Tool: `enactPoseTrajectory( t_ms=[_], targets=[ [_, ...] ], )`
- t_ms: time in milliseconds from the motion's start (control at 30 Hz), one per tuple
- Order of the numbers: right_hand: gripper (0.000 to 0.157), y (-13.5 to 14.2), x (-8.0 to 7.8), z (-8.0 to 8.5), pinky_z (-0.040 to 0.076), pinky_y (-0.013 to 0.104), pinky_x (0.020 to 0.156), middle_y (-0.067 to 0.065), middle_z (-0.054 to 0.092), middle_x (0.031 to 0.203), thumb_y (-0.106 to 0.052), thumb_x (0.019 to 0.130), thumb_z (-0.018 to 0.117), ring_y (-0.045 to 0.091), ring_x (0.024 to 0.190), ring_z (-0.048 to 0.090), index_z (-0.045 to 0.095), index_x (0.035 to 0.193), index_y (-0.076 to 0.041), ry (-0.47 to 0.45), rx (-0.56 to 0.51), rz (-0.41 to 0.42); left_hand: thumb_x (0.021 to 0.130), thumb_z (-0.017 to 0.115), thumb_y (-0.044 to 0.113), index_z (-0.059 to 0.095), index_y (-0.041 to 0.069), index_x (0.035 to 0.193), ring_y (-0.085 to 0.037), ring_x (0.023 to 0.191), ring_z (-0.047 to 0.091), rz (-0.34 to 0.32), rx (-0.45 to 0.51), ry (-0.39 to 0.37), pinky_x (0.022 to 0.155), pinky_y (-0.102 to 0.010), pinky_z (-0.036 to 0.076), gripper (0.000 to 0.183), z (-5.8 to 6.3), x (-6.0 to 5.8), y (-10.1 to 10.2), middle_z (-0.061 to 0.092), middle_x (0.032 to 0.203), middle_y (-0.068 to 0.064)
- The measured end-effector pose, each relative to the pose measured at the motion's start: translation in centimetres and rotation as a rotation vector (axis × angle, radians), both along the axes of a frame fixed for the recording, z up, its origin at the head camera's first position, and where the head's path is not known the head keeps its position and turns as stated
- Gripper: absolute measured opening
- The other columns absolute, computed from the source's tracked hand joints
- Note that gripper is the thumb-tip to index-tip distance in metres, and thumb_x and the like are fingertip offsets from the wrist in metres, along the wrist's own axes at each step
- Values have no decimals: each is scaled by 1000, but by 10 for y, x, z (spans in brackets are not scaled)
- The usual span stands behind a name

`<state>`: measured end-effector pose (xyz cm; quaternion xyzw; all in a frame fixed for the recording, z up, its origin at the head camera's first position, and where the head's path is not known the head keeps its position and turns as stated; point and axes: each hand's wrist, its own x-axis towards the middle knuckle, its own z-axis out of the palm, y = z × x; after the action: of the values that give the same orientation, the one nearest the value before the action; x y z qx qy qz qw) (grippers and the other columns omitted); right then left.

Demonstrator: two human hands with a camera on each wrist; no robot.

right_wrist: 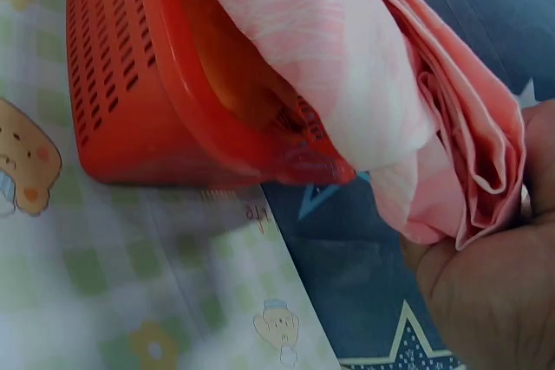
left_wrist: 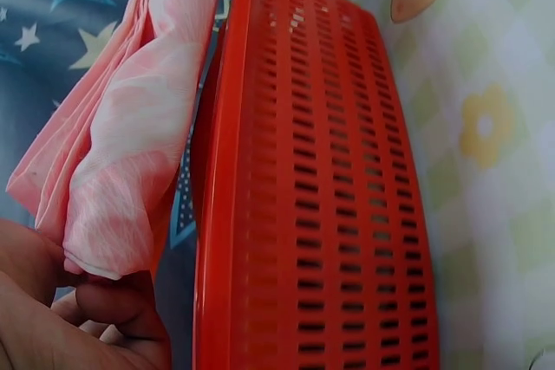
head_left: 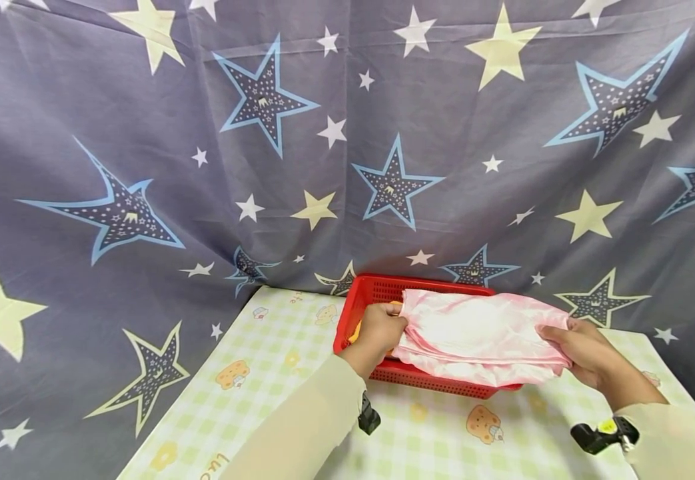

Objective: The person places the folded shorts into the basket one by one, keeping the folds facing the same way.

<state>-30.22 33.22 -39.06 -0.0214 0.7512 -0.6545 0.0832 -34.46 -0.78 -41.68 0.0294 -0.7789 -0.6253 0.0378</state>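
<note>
A folded pink and white cloth (head_left: 482,333) is stretched between my two hands, over a red plastic basket (head_left: 419,379). My left hand (head_left: 380,330) pinches its left end, and in the left wrist view the thumb and curled fingers (left_wrist: 113,309) meet at the cloth's edge. At the other end my right hand (head_left: 584,350) grips the layered folds, which show clearly in the right wrist view beside the hand (right_wrist: 494,275). Orange fabric (right_wrist: 230,62) lies inside the basket, mostly hidden beneath the pink cloth.
The basket stands on a table with a green-and-white checked cover (head_left: 287,373) printed with bears and flowers. A dark curtain with stars (head_left: 299,167) hangs behind the table and along its left side. Both wrists carry small black devices (head_left: 368,417).
</note>
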Motion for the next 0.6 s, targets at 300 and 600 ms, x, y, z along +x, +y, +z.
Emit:
enactPoseTrajectory(
  t_ms=[300,600],
  targets=[
    [34,-32,-12,0,59,30,63,1,67,84,-12,106,53,12,72,68,41,126,13,5,13,3,86,69,-3,76,-2,110,-14,75,62,36,-25,16,65,-24,51,25,5,-5,-28,69,89,-7],
    [46,-61,-24,-4,58,28,73,0,66,89,-9,105,50,9,80,65,34,137,19,7,55,11,84,67,-6,76,-3,108,-15,75,60,80,-1,37,64,-24,49,26,11,-12,-51,68,93,-9]
  ],
)
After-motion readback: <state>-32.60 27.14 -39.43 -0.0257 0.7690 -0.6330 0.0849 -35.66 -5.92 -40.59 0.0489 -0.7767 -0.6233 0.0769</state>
